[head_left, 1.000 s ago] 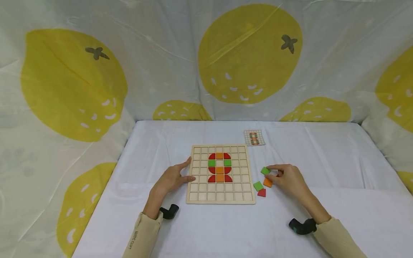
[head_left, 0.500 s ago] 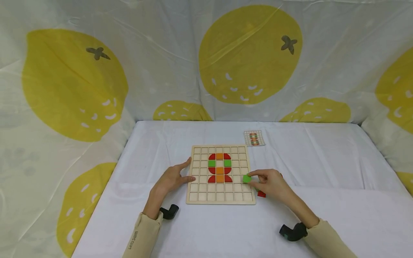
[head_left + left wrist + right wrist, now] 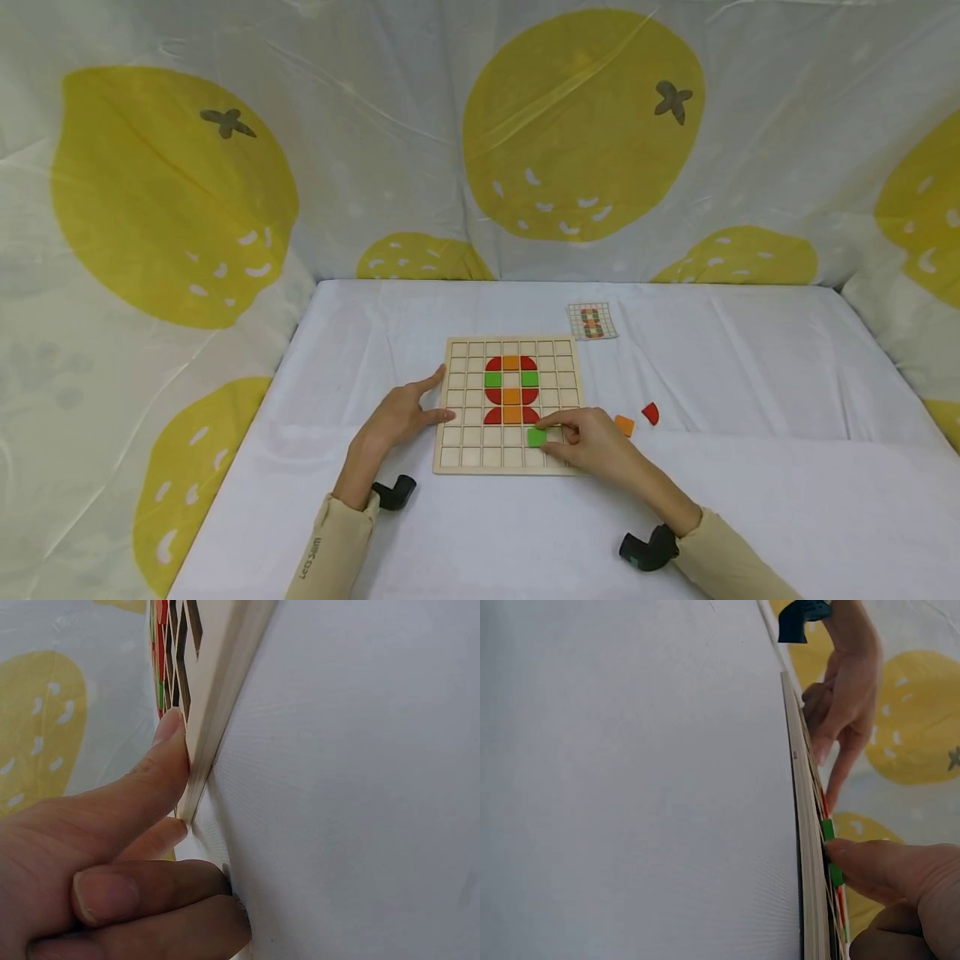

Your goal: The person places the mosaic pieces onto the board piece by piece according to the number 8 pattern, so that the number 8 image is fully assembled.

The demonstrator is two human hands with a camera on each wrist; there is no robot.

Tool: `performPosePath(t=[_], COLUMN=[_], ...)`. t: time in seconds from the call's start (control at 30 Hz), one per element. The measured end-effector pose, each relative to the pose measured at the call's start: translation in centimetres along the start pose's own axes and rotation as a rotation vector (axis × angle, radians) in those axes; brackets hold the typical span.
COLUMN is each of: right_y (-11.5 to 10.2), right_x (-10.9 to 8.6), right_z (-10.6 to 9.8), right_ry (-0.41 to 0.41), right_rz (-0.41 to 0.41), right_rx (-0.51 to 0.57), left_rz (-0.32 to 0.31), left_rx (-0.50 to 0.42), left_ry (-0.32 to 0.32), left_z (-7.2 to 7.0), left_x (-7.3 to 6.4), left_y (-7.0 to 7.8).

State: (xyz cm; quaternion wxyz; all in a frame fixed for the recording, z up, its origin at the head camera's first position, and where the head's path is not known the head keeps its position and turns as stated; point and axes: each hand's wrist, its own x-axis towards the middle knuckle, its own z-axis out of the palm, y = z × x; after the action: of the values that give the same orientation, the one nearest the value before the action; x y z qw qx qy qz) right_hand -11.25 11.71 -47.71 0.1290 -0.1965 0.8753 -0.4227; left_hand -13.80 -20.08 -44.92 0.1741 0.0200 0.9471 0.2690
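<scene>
A light wooden grid board (image 3: pixel 472 458) lies on the white cloth, with red curved pieces (image 3: pixel 492 396), orange squares (image 3: pixel 512 414) and green squares (image 3: pixel 492 379) set in its middle columns. My right hand (image 3: pixel 600 442) pinches a green square tile (image 3: pixel 536 437) between thumb and index finger, low over the board just below the lowest red and orange row. My left hand (image 3: pixel 397 417) is at the board's left side. Its thumb (image 3: pixel 169 739) rests on the rim and the index finger touches the edge, while the other fingers are bent against the cloth.
An orange square (image 3: pixel 624 425) and a red quarter-round piece (image 3: pixel 651 413) lie right of the board. A small printed pattern card (image 3: pixel 592 321) lies beyond its far right corner. A lemon-print curtain (image 3: pixel 405 150) stands behind the table.
My right hand has lifted the green tile from the loose pieces on the right and carried it left over the board. My left hand has stayed at the board's edge.
</scene>
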Motion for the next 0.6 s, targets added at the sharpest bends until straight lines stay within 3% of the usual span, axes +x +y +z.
performPosePath(t=[0.6], right_y=[0.05], right_x=[0.13], right_z=[0.60], right_ry=[0.110], right_rz=[0.037], right_rx=[0.033], left_rz=[0.013], left_rx=[-0.001], left_ry=[-0.002], left_z=[-0.08], left_x=[0.00], left_y=[-0.03])
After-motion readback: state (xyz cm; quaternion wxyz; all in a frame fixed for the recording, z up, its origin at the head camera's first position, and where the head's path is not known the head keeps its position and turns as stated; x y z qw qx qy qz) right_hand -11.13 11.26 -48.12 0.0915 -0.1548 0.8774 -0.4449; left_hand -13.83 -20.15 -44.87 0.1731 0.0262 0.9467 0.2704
